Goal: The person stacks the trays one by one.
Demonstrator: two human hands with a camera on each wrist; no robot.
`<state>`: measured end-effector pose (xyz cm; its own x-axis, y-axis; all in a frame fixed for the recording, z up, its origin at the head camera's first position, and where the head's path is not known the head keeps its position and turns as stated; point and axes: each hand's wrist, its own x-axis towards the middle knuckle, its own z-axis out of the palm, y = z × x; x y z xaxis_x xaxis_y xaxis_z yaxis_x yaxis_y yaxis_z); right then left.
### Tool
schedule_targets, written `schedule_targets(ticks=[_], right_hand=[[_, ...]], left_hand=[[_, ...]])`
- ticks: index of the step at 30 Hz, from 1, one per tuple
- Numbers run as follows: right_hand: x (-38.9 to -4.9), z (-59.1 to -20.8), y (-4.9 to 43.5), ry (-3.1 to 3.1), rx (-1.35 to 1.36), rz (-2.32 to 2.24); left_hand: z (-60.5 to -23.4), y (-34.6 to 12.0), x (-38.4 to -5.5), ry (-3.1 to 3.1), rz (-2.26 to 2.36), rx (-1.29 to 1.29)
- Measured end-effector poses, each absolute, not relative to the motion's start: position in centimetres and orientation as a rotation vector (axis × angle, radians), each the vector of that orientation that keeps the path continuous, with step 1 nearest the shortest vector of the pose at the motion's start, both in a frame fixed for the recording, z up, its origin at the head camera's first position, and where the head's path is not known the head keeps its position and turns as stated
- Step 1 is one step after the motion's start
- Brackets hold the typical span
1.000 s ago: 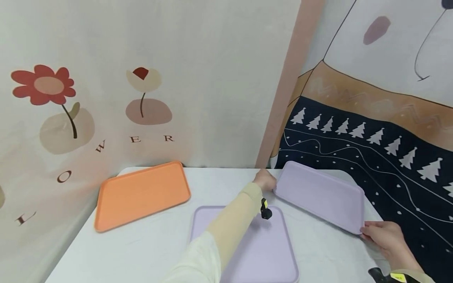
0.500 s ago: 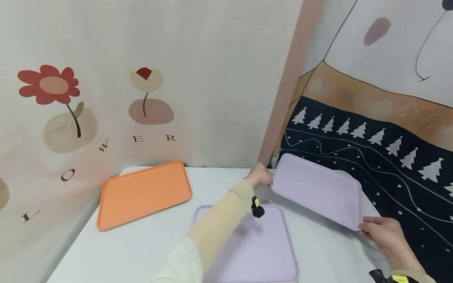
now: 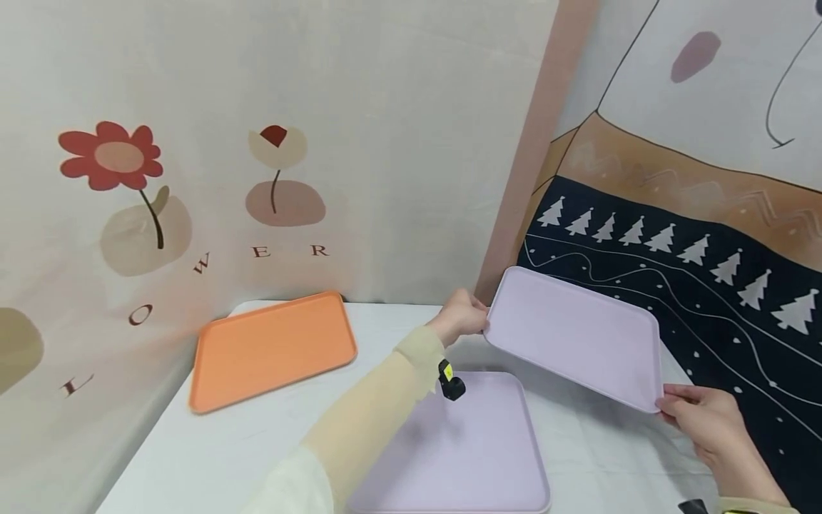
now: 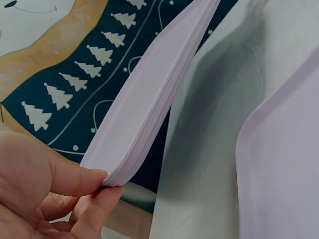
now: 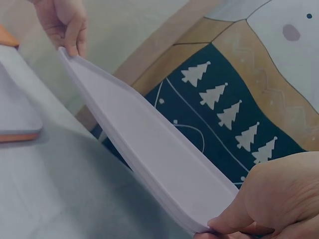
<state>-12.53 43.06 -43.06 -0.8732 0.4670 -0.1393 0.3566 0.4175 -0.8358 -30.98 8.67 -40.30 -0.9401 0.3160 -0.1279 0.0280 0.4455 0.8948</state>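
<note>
A light purple rectangular tray [image 3: 574, 339] hangs tilted above the right side of the table, pinched at both ends. My left hand [image 3: 459, 315] pinches its left end between thumb and fingers, and the left wrist view shows that grip at the tray's corner [image 4: 114, 172]. The rim looks layered there; I cannot tell whether one tray or more is held. At the near right corner, my right hand [image 3: 709, 425] grips the rim with thumb and fingers. Below my left forearm lies another purple tray [image 3: 475, 450], with an orange edge [image 5: 20, 136] beneath it in the right wrist view.
An orange tray [image 3: 272, 353] lies at the back left of the white-covered table [image 3: 173, 457]. A pale curtain [image 3: 398, 157] with printed flowers hangs behind. To the right is a dark cloth [image 3: 738, 328] with tree prints.
Both hands have raised the tray off the table area and drawn it slightly left, its left end rising more. The head view has turned slightly left. The other trays stay on the table.
</note>
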Motion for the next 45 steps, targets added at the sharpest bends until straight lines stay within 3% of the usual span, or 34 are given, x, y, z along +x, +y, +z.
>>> schedule_targets(ticks=[45], right_hand=[[-13.2,-41.4,35.9,-2.613,-0.418,1.549]], left_hand=[[-40.5,-3.1,-25.2,2.269,1.876,0.222]])
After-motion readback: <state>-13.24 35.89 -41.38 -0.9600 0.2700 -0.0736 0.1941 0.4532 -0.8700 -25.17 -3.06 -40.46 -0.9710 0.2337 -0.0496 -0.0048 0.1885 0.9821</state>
